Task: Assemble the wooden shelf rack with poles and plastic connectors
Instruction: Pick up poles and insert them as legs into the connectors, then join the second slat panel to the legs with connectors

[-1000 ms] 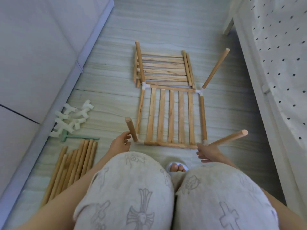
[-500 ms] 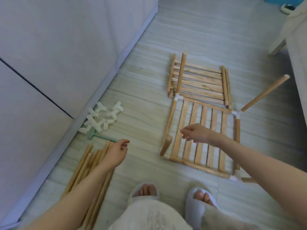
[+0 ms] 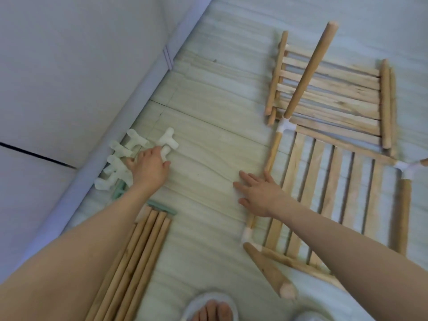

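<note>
Slatted shelf panel (image 3: 333,195) lies flat on the floor (image 3: 208,172), right of centre; six slats counted inside its frame. White plastic connectors sit at its corners: three visible, near-left (image 3: 246,235), far-left (image 3: 285,126), far-right (image 3: 406,170); the fourth corner is hidden behind the right forearm. Three poles rise from those connectors: one from the far-left corner (image 3: 310,68), one from the near-left corner tilted toward the camera (image 3: 268,269), and a stub at the right frame edge (image 3: 423,162). Beyond the panel, a stack of spare slatted panels (image 3: 333,93) lies flat; count within the stack unclear.

Right hand (image 3: 259,195) is flat over the panel's left rail, fingers spread, grip holding nothing.

Left hand (image 3: 149,167) is on the pile of loose connectors (image 3: 129,156) by the wall; about six pieces, edges blurred. Fingers curl around one white piece; whether the grip has closed on it, cannot tell. A green tool (image 3: 159,208) lies partly under the left forearm. Loose poles (image 3: 136,258) lie bundled beside it, four or five visible.

Floor: pale grey wood-grain boards. Light wall panels (image 3: 69,66) with a skirting strip on the left. One slippered foot (image 3: 212,308) at the bottom edge.
</note>
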The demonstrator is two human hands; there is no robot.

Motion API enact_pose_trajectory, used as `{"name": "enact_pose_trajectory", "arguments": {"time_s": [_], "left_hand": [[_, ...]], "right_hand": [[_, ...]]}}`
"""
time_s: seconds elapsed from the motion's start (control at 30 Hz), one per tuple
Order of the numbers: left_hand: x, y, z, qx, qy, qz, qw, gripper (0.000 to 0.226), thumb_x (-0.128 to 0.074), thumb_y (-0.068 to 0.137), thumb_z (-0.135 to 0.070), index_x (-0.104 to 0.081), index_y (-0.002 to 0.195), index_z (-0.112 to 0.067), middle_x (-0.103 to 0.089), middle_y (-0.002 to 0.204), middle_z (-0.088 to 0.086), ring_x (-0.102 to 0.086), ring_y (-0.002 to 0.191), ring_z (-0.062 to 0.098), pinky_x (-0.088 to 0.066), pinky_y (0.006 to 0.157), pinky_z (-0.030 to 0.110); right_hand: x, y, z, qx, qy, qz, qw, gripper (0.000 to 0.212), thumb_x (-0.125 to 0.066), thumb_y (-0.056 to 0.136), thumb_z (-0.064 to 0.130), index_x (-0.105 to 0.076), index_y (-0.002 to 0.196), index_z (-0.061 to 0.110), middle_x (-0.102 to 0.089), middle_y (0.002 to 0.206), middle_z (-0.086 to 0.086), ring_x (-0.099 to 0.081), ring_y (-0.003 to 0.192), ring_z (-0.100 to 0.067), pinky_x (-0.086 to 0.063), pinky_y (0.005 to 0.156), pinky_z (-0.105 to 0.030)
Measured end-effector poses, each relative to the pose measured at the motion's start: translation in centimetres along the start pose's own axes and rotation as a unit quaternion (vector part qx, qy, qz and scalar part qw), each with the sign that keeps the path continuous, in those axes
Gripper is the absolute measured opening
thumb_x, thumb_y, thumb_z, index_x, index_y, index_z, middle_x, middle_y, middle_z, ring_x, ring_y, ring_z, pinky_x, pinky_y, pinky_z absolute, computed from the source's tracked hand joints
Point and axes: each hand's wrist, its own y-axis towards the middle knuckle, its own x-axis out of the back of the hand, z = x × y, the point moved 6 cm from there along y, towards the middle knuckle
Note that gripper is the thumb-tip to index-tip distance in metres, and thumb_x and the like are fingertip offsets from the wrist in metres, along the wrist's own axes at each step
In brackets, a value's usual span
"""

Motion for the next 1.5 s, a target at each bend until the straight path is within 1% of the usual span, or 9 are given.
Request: {"name": "enact_pose_trajectory", "arguments": {"time_s": [0.13, 0.23, 0.3, 0.43, 0.7, 0.93, 1.1, 1.37, 1.5], "left_hand": [[-0.1, 0.5, -0.8, -0.028, -0.029, -0.005, 0.999, 0.041, -0.059, 0.089, -0.025, -0.047, 0.126, -0.014, -0.059, 0.118, 0.013, -0.045, 0.113, 0.031, -0.023, 0.090, 0.040], [0.8, 0.0, -1.7, -0.043, -0.072, -0.007, 0.996, 0.040, -0.063, 0.087, -0.021, -0.050, 0.124, -0.013, -0.059, 0.119, 0.010, -0.047, 0.112, 0.029, -0.025, 0.090, 0.039], [2.1, -1.1, -2.7, -0.049, -0.190, -0.007, 0.980, 0.039, -0.064, 0.087, -0.015, -0.052, 0.123, -0.010, -0.058, 0.122, 0.011, -0.050, 0.113, 0.029, -0.032, 0.096, 0.038], [6.3, -5.0, -5.5, -0.070, -0.384, 0.003, 0.921, 0.034, -0.060, 0.090, -0.010, -0.056, 0.123, -0.010, -0.061, 0.118, 0.008, -0.054, 0.106, 0.017, -0.039, 0.086, 0.023], [15.7, -17.8, -10.5, -0.155, -0.623, 0.087, 0.762, 0.020, -0.056, 0.092, -0.011, -0.059, 0.111, -0.014, -0.069, 0.098, -0.003, -0.064, 0.090, 0.006, -0.054, 0.074, 0.017], [19.7, -26.3, -10.0, -0.183, -0.615, 0.054, 0.765, 0.019, -0.058, 0.090, -0.011, -0.063, 0.108, -0.017, -0.069, 0.100, -0.007, -0.062, 0.087, -0.002, -0.047, 0.082, 0.013], [21.1, -28.6, -10.4, -0.190, -0.603, 0.009, 0.775, 0.022, -0.065, 0.085, -0.005, -0.063, 0.093, -0.026, -0.065, 0.090, -0.010, -0.059, 0.080, -0.002, -0.042, 0.067, 0.001], [18.5, -30.0, -12.5, -0.120, -0.672, 0.013, 0.731, 0.018, -0.067, 0.083, -0.005, -0.064, 0.100, -0.010, -0.065, 0.085, 0.000, -0.060, 0.080, 0.012, -0.050, 0.078, 0.026], [19.0, -29.7, -12.7, -0.143, -0.650, 0.002, 0.747, 0.016, -0.070, 0.081, -0.011, -0.063, 0.095, -0.017, -0.064, 0.081, 0.001, -0.061, 0.072, 0.007, -0.051, 0.070, 0.020]], "right_hand": [[-0.8, -0.3, -0.4, 0.005, 0.013, 0.008, 1.000, 0.057, -0.027, 0.100, 0.042, -0.008, 0.151, 0.025, 0.007, 0.159, -0.003, 0.000, 0.146, -0.019, 0.008, 0.116, -0.045], [0.5, -1.3, -0.8, -0.018, 0.134, 0.003, 0.991, 0.055, -0.030, 0.100, 0.040, -0.014, 0.150, 0.023, 0.003, 0.159, -0.004, -0.005, 0.146, -0.020, 0.000, 0.117, -0.041], [2.2, -2.7, -1.3, -0.041, 0.236, -0.007, 0.971, 0.053, -0.033, 0.101, 0.038, -0.021, 0.149, 0.019, -0.005, 0.159, -0.005, -0.014, 0.145, -0.020, -0.012, 0.116, -0.035], [6.8, -7.2, -1.5, -0.059, 0.283, -0.019, 0.957, 0.048, -0.033, 0.101, 0.038, -0.036, 0.142, 0.013, -0.036, 0.149, -0.008, -0.036, 0.134, -0.024, -0.029, 0.106, -0.031], [12.3, -21.1, 1.3, -0.049, 0.380, -0.115, 0.916, 0.036, -0.033, 0.102, 0.021, -0.053, 0.129, 0.009, -0.063, 0.119, -0.007, -0.061, 0.102, -0.019, -0.045, 0.078, -0.023], [11.4, -29.8, 5.9, -0.031, 0.442, -0.194, 0.875, 0.030, -0.045, 0.096, 0.012, -0.057, 0.123, 0.010, -0.067, 0.107, -0.006, -0.065, 0.091, -0.016, -0.051, 0.080, -0.026], [11.5, -32.1, 7.7, 0.001, 0.547, -0.232, 0.804, 0.028, -0.055, 0.092, 0.012, -0.057, 0.120, 0.008, -0.069, 0.099, -0.014, -0.064, 0.082, -0.016, -0.052, 0.070, -0.021], [9.4, -33.3, 7.2, 0.015, 0.628, -0.359, 0.691, 0.015, -0.064, 0.087, 0.008, -0.058, 0.101, 0.010, -0.065, 0.071, -0.001, -0.061, 0.060, -0.010, -0.046, 0.057, -0.020], [9.1, -33.4, 6.9, 0.013, 0.642, -0.399, 0.655, 0.015, -0.063, 0.088, 0.007, -0.058, 0.101, 0.010, -0.062, 0.074, 0.001, -0.059, 0.059, -0.009, -0.044, 0.056, -0.020]]}}
